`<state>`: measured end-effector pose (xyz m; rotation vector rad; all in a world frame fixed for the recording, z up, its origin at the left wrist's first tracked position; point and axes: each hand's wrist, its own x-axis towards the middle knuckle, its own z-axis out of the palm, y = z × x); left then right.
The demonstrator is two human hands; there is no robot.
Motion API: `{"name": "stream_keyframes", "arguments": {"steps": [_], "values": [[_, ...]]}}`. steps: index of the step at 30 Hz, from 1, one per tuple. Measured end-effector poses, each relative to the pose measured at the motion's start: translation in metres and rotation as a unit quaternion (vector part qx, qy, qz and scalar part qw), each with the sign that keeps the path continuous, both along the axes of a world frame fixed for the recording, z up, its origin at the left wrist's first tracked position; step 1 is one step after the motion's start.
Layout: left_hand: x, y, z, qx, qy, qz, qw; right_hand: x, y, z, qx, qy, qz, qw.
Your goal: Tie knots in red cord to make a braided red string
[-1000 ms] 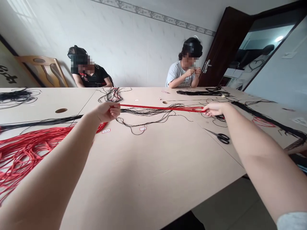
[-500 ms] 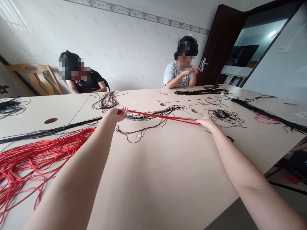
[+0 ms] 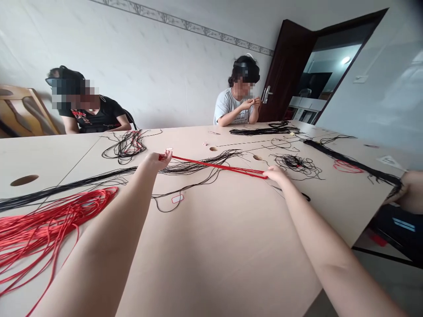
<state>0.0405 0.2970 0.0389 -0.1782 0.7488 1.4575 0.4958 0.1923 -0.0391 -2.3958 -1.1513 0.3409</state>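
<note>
Over the table, left hand and right hand stretch red cord.

A beige laminate bench is seen, built from joined panels and pierced by round holes. Laid on it are a loose red cord hank, a long black cord bundle, a tangled black-and-red cord heap, a black cord tangle, a small red cord loop, a small white red-edged tag and partly hidden black-handled scissors.

A black loop mostly hidden by the right forearm may be a scissor handle.
</note>
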Motion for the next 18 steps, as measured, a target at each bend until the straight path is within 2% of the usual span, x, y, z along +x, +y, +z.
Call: {"name": "stream_keyframes", "arguments": {"steps": [4,9,18], "values": [[0.009,0.005,-0.004,-0.007,-0.009,-0.012,1.000,0.007,0.000,-0.002,0.013,0.013,-0.009,1.000],[0.025,-0.002,-0.008,-0.020,0.016,-0.052,0.998,0.015,0.002,-0.004,0.030,0.018,-0.027,0.999],[0.032,0.000,-0.011,-0.007,0.074,-0.097,0.993,0.005,0.005,-0.004,0.041,0.009,-0.026,0.999]]}}
